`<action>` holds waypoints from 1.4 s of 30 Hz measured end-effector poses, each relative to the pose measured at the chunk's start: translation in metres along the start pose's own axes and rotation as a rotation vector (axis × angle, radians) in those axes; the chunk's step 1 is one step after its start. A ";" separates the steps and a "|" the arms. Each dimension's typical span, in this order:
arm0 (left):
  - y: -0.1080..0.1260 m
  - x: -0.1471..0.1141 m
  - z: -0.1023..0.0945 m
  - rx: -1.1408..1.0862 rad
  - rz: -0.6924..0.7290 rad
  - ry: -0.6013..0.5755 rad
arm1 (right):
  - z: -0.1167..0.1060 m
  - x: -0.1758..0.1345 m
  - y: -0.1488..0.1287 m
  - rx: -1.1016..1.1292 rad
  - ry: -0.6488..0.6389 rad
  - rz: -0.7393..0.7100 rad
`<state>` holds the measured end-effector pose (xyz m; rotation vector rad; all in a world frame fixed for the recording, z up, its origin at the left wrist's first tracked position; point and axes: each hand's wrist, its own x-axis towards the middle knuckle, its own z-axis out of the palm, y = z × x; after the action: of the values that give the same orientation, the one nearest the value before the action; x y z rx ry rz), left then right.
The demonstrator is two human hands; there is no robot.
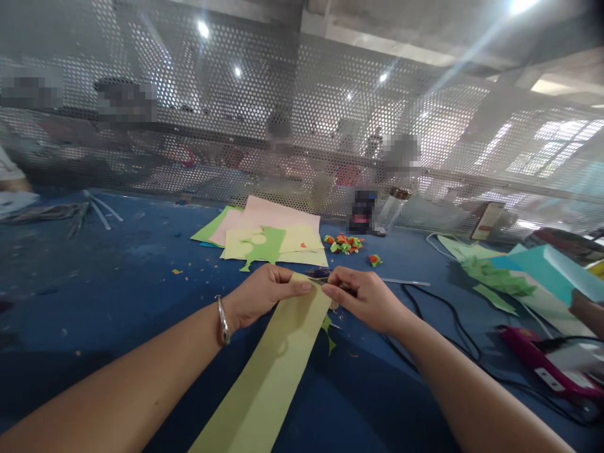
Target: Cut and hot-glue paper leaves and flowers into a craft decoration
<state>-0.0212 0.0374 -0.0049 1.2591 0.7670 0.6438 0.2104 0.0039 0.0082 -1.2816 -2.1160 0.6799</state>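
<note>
A long strip of pale yellow paper (276, 358) runs from the bottom edge up to my two hands. My left hand (267, 289) pinches its far left corner, thumb on top. At the far right corner, the thumb and fingers of my right hand (363, 296) close on the same strip. The far end looks folded over between the hands. Just beyond lies a dark tool, mostly hidden by my fingers. A green paper scrap (329, 333) shows beside the strip, below my right hand.
Stacked coloured sheets (283, 214) lie ahead, topped by a cut-up green piece (267, 245). Small orange and green paper pieces (344, 243) sit right of them, near a bottle (394, 211). A magenta power strip (542, 365), black cables (453, 308) and another person's hand (587, 311) are at right.
</note>
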 end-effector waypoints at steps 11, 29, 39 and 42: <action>-0.001 0.000 0.002 -0.036 -0.008 -0.041 | 0.001 0.001 0.000 -0.019 -0.004 -0.017; -0.002 0.000 0.001 -0.022 -0.017 -0.089 | 0.001 0.001 -0.002 -0.051 -0.007 -0.027; -0.007 0.003 0.000 -0.028 0.002 -0.104 | 0.002 0.001 -0.002 -0.074 0.003 -0.031; -0.007 0.004 -0.001 -0.023 0.005 -0.108 | 0.002 0.001 -0.002 -0.068 -0.001 -0.028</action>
<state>-0.0191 0.0395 -0.0128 1.2641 0.6660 0.5825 0.2074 0.0037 0.0078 -1.2849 -2.1707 0.6023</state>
